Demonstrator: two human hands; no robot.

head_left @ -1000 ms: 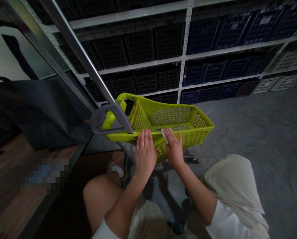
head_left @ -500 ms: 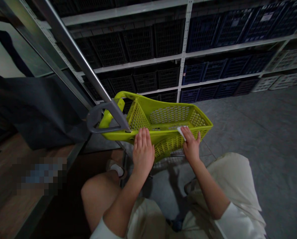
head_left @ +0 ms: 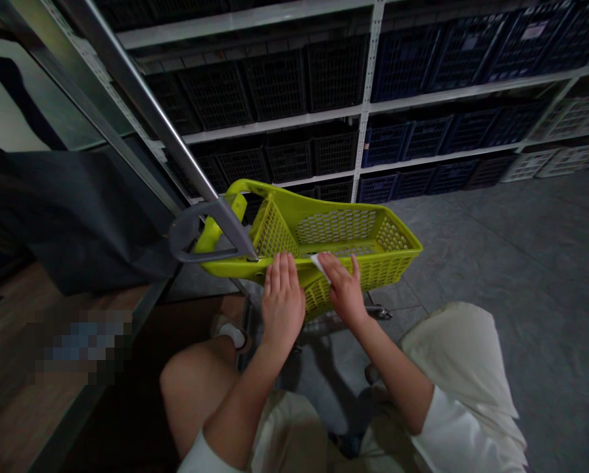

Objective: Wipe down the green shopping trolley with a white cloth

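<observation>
While the right hand point(head_left: 344, 289) works at the green cart point(head_left: 341, 209), its fingers are pressed together over a white cloth point(head_left: 321, 265), holding it to the near rim point(head_left: 393, 253) just beside the left hand point(head_left: 283, 302); the smallest finger stands apart. The left hand's fingers lie straight and side by side on the same rim, towards its handle end. Its thumb is out of sight, so whether this grip clasps the rim cannot be told.

The cart stands on the floor point(head_left: 521, 263), beyond the right edge of the tabletop point(head_left: 3, 414). A grey handle point(head_left: 233, 230) sits at its left end, and a metal pole point(head_left: 151, 112) slants upward there.

Progress, as judged: contact between cloth and rim is in hand along the near edge. The far edge and the right-hand corners bear neither hand nor cloth. No difference in finish between stretches of rim is discernible in the dim light; how much is done or left cannot be certified.

Surroundings: a dark bag point(head_left: 97, 223) rests at the tabletop's far edge. Behind the cart, a shelf point(head_left: 368, 85) carries black crates point(head_left: 279, 82) and blue crates point(head_left: 430, 141).
</observation>
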